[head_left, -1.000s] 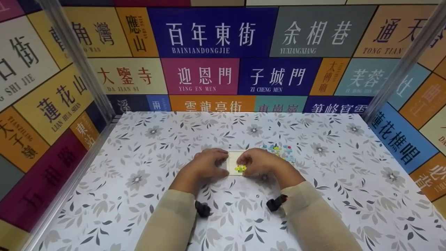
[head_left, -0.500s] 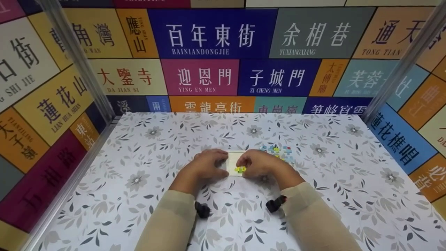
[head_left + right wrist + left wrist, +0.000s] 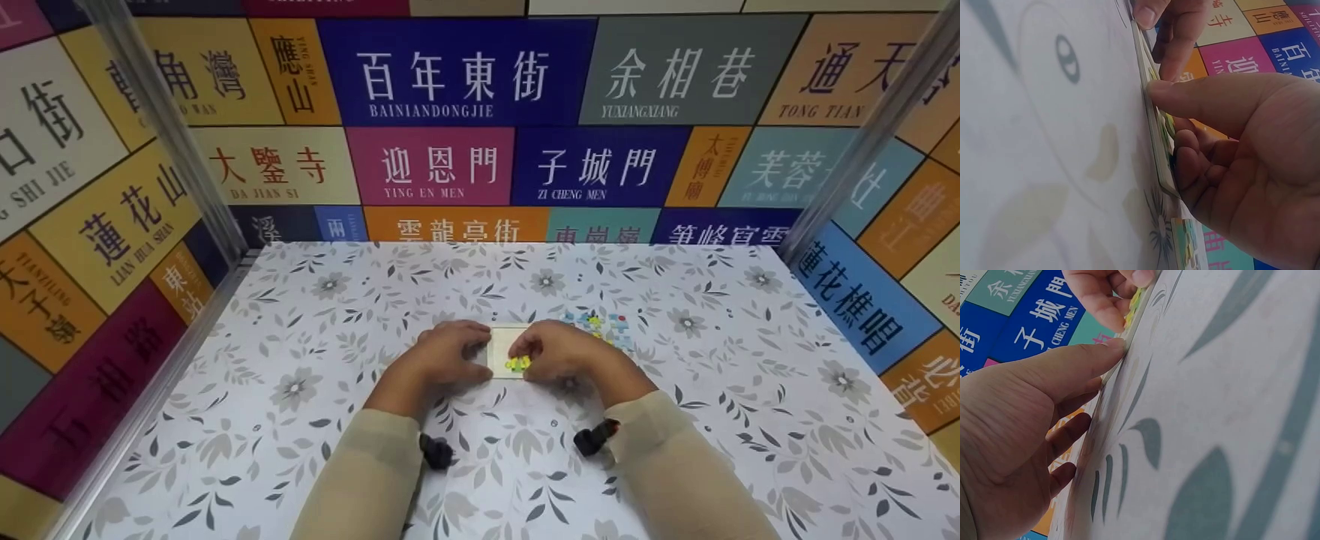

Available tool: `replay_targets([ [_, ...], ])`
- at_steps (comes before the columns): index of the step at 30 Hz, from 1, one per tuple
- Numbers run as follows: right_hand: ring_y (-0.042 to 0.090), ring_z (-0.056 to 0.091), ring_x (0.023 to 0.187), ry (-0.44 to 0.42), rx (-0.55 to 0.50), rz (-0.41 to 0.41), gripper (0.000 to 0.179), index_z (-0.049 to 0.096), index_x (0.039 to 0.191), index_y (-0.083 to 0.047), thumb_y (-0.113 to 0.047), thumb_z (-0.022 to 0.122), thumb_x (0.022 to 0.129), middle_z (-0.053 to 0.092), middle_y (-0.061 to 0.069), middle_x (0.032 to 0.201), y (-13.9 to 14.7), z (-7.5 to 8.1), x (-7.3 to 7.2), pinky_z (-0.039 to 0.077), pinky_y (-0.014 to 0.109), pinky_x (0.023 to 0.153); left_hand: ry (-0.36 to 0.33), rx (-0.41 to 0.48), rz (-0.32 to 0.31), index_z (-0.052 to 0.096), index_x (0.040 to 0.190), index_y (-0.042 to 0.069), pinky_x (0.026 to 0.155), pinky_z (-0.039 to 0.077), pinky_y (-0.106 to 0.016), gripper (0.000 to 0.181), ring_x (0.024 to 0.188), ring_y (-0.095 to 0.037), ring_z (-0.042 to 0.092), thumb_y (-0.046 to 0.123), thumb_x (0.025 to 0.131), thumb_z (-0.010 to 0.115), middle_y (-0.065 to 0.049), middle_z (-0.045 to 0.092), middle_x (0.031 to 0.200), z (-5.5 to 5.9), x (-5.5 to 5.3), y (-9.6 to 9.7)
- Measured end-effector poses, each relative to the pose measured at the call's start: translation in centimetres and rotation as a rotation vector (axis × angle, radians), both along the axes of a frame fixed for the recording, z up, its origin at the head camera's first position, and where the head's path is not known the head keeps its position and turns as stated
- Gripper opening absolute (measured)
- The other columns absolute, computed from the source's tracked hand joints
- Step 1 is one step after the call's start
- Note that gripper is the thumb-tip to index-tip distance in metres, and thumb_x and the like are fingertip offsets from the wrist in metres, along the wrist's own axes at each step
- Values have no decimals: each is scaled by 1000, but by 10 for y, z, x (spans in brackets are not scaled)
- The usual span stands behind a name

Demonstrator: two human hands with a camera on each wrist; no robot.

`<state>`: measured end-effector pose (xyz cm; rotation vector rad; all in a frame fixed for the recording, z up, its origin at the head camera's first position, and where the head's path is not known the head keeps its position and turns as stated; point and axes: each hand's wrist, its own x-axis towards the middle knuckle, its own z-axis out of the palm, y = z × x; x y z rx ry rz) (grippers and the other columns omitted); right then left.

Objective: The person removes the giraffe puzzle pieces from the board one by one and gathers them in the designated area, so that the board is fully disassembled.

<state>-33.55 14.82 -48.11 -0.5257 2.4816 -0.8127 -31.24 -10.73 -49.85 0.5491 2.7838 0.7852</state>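
Observation:
A small pale tray (image 3: 504, 343) for a jigsaw lies on the table between both hands. My left hand (image 3: 450, 354) holds its left side, thumb at the near corner and fingers at the far one. Over the tray's right side, my right hand (image 3: 568, 354) has curled fingers and a thumb at a yellow-green jigsaw piece (image 3: 517, 364), which sits in the tray's near right part. The right wrist view shows the right thumb on the tray's near edge and the fingertips against yellow-green pieces (image 3: 1169, 126). The right hand hides the tray's right side.
Several loose blue and yellow jigsaw pieces (image 3: 619, 330) lie just beyond the right hand, on a white leaf-patterned tablecloth (image 3: 315, 450). Sign-printed walls (image 3: 457, 71) close off the back and sides. Dark wrist cameras (image 3: 437, 451) sit at both sleeves.
The right fingers shift very slightly at the yellow-green piece. The left hand and tray stay in place.

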Motion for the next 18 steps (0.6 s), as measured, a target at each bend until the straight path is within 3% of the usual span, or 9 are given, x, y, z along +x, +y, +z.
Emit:
replay_targets([
  [10, 15, 62, 78, 53, -34, 50, 34, 81, 117, -25, -12, 81, 86, 74, -1, 95, 3, 5, -1, 52, 31, 68, -21, 11, 15, 63, 151, 25, 133, 25, -54, 66, 158, -21, 40, 41, 91, 82, 13, 54, 162, 4, 3, 0],
  [18, 18, 69, 104, 110, -97, 64, 39, 79, 127, -23, -24, 87, 89, 77, 0, 118, 20, 13, -5, 60, 39, 89, -19, -8, 12, 62, 151, 27, 132, 26, -54, 66, 158, -21, 39, 43, 90, 82, 14, 53, 162, 3, 1, 1],
])
